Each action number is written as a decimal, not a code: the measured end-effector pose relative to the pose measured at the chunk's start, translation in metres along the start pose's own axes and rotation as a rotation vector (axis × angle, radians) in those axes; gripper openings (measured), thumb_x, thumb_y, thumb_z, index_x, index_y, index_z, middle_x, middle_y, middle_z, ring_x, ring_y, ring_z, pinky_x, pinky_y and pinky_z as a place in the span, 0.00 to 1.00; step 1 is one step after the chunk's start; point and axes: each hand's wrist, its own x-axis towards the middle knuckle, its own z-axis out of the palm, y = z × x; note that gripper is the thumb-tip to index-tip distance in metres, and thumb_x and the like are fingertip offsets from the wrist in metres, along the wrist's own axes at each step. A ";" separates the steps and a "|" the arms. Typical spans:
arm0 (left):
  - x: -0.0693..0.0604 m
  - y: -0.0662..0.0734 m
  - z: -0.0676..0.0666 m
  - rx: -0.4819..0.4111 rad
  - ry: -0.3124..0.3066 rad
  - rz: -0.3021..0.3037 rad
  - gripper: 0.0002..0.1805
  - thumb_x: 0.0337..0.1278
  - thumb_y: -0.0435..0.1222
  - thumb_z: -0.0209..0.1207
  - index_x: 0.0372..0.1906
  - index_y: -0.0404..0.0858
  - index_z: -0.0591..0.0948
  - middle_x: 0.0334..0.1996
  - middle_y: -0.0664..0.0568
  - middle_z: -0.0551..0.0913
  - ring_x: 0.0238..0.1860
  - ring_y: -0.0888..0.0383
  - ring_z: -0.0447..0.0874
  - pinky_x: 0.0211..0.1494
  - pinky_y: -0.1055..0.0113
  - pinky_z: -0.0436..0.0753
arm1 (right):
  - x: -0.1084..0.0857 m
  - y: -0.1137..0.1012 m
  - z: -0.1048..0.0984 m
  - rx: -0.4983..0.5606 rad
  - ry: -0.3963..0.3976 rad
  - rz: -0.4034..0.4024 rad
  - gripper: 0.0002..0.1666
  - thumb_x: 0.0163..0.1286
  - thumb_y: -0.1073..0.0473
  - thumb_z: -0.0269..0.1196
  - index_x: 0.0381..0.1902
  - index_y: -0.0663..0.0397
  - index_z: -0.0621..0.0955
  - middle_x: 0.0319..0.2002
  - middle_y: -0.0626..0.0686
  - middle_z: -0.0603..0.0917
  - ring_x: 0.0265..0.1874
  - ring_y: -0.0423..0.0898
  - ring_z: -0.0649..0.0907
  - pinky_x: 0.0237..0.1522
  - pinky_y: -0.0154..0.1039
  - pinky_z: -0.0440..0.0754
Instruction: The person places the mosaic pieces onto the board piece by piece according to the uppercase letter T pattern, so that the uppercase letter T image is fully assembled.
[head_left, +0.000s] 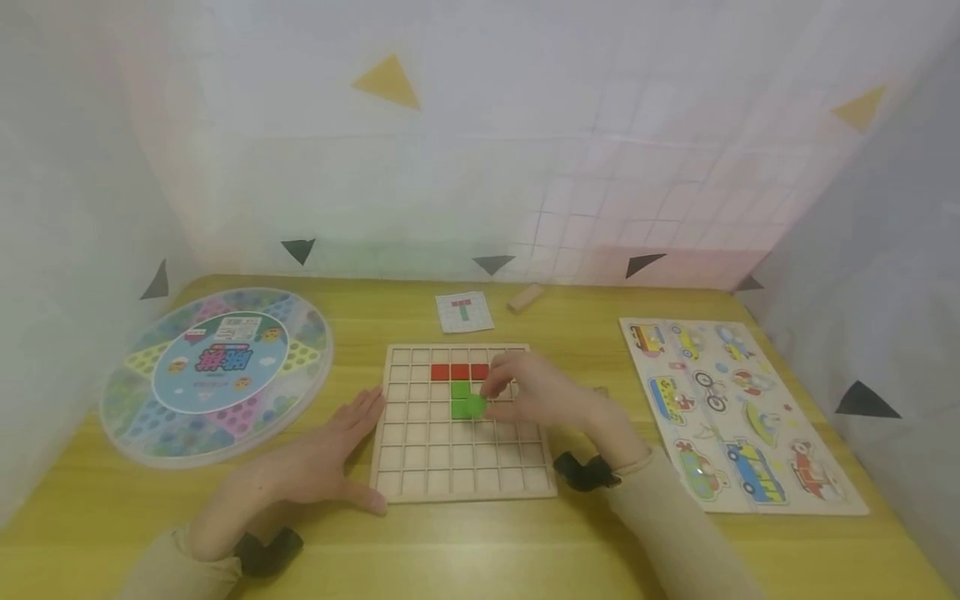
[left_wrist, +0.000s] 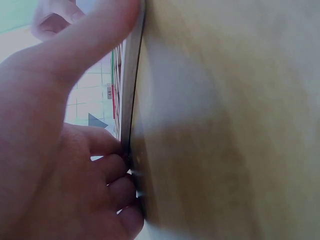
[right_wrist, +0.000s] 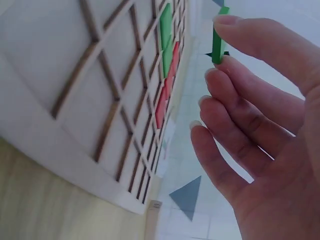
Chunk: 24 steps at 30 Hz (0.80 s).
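A wooden grid board lies flat on the table. Set in its squares are a row of red tiles and, below the middle one, green tiles. Between thumb and index finger my right hand pinches another green tile, held just above the board; in the right wrist view it stands on edge, apart from the grid. My left hand rests along the board's left side, fingers extended at the upper part and thumb touching near the lower left corner. The left wrist view shows the fingers against the board's edge.
Behind the board lie a small card printed with a red and green T shape and a small wooden block. A round game box is at the left. A vehicle puzzle board lies at the right.
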 end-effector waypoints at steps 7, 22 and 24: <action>0.000 -0.002 0.000 0.007 0.010 0.011 0.74 0.37 0.69 0.69 0.80 0.35 0.42 0.81 0.40 0.35 0.79 0.35 0.35 0.78 0.38 0.47 | 0.010 0.007 0.012 0.008 0.018 -0.027 0.09 0.62 0.54 0.73 0.40 0.48 0.88 0.36 0.40 0.82 0.42 0.37 0.82 0.48 0.37 0.84; 0.000 0.002 -0.001 -0.009 0.001 -0.001 0.74 0.37 0.68 0.69 0.81 0.37 0.41 0.81 0.40 0.35 0.79 0.35 0.35 0.78 0.37 0.47 | 0.012 0.008 0.026 0.023 -0.060 0.016 0.10 0.59 0.52 0.75 0.37 0.45 0.87 0.34 0.40 0.82 0.36 0.39 0.78 0.39 0.34 0.82; 0.000 0.002 0.000 -0.007 0.000 -0.003 0.74 0.37 0.68 0.69 0.81 0.37 0.41 0.81 0.40 0.35 0.79 0.35 0.35 0.78 0.37 0.47 | 0.012 0.008 0.027 0.015 -0.073 0.013 0.10 0.59 0.51 0.75 0.38 0.44 0.87 0.34 0.39 0.82 0.36 0.39 0.78 0.40 0.34 0.81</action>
